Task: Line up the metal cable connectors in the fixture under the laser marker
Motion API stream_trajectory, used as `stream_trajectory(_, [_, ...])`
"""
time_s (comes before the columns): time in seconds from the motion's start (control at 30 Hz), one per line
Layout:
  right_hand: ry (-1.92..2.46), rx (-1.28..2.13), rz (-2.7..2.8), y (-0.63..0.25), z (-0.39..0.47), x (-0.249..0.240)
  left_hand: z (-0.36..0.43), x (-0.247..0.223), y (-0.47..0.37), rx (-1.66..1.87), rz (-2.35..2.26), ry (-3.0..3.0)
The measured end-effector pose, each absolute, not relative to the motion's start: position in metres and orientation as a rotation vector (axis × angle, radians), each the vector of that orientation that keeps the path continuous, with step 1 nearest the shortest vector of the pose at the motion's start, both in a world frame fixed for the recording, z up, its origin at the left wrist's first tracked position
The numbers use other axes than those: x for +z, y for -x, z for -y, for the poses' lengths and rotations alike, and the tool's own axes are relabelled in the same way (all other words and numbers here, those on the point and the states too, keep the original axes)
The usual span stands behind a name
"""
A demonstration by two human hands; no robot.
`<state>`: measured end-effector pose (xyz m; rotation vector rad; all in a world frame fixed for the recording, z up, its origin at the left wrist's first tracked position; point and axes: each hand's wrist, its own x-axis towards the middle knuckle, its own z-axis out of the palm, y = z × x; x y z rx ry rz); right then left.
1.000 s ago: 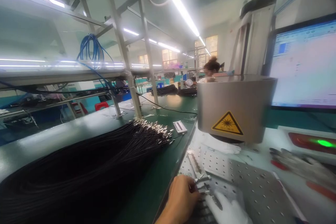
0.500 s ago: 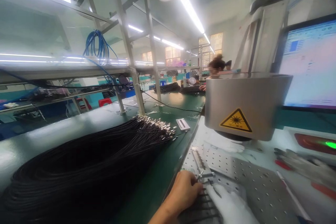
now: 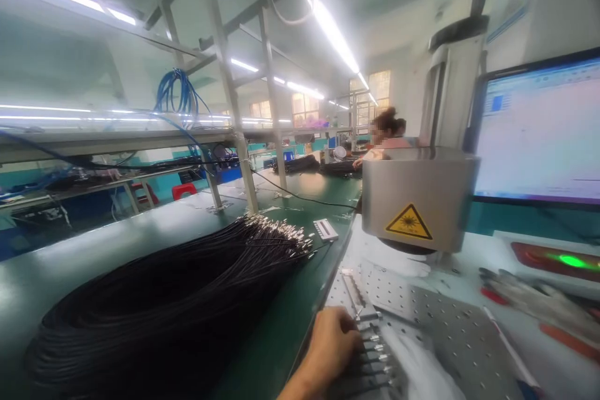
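Observation:
My bare left hand (image 3: 330, 344) is at the bottom centre, fingers curled down over a row of black cable ends with metal plugs (image 3: 375, 353). The plugs lie side by side in a slotted metal fixture (image 3: 359, 300) on a perforated metal plate (image 3: 450, 331). My right hand (image 3: 417, 372), in a white glove, lies just right of the plugs; it is blurred and its grip is unclear. Above the plate hangs a grey laser head with a yellow warning sticker (image 3: 417, 200).
A big coil of black cables with metal tips (image 3: 164, 300) fills the green bench (image 3: 117, 237) at left. A small grey block (image 3: 325, 229) lies beyond it. At right are a monitor (image 3: 539, 131), a lit green lamp (image 3: 569, 260) and red-handled tools (image 3: 539, 309). A co-worker (image 3: 387, 131) sits far back.
The view has shifted slightly. My left hand has slid further over the plug row, and my gloved right hand has dropped lower and to the right.

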<state>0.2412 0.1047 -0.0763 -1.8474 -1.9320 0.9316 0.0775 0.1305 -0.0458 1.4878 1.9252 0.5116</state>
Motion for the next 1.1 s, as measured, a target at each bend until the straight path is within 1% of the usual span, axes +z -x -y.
stream_trajectory(0.07, [1.937,0.889,1.755,-0.249,-0.108,-0.098,-0.133,-0.042,-0.071,0.574,-1.896,-1.499])
stream_trajectory(0.17, [1.983,0.786,1.739,-0.256,-0.114,-0.122,-0.137,-0.038,-0.065,0.655,-1.865,-1.508])
stream_trajectory(0.23, [1.959,0.778,1.795,-0.256,-0.114,-0.121,-0.137,-0.036,-0.064,0.633,-1.844,-1.522])
stream_trajectory(0.4, [1.854,0.813,2.034,-0.243,-0.111,-0.097,-0.128,-0.032,-0.073,0.609,-1.892,-1.605])
stream_trajectory(0.5, [1.821,0.650,2.177,-0.236,-0.119,-0.107,-0.124,-0.031,-0.081,0.605,-1.934,-1.643])
stream_trajectory(0.57, [1.852,0.517,2.173,-0.234,-0.127,-0.117,-0.126,-0.032,-0.085,0.565,-1.966,-1.665])
stream_trajectory(0.6, [1.862,0.511,2.152,-0.233,-0.130,-0.120,-0.127,-0.033,-0.085,0.547,-1.973,-1.682])
stream_trajectory(0.67, [1.868,0.636,2.156,-0.234,-0.133,-0.117,-0.131,-0.037,-0.084,0.514,-1.960,-1.727])
stream_trajectory(0.77, [1.827,0.846,2.207,-0.234,-0.131,-0.099,-0.136,-0.043,-0.082,0.490,-1.925,-1.783])
stream_trajectory(0.83, [1.818,0.836,2.157,-0.232,-0.128,-0.090,-0.139,-0.046,-0.081,0.484,-1.911,-1.792])
stream_trajectory(1.0, [1.945,0.955,1.708,-0.222,-0.129,-0.089,-0.142,-0.047,-0.083,0.422,-1.914,-1.792])
stream_trajectory(1.1, [1.913,0.993,1.646,-0.220,-0.129,-0.088,-0.145,-0.043,-0.086,0.346,-1.945,-1.802])
